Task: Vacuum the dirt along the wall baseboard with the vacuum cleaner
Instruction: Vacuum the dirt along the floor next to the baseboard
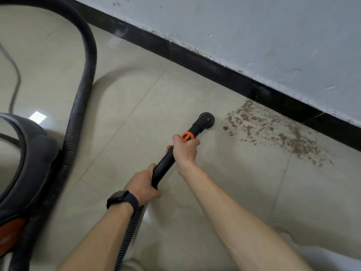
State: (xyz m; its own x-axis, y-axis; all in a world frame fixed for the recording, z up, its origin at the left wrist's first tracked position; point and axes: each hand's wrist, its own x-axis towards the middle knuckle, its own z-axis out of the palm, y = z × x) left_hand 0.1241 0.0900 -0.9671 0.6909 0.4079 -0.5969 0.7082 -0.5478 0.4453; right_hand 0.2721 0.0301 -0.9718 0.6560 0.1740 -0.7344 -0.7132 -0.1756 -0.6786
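Head view: round brush nozzle (207,119) on tile; dirt (273,132) just beside at 3 o'clock, along baseboard (214,69).
Left hand (141,184): wrapped round rear of wand (164,169).
Right hand (185,149): gripping wand further forward.
Vacuum cleaner (25,163): 9 o'clock.

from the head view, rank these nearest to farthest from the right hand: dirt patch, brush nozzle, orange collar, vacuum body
From the right hand:
1. orange collar, touching its fingers on the wand.
2. brush nozzle, just ahead at the wand's tip.
3. dirt patch, to the right by the baseboard.
4. vacuum body, far left.
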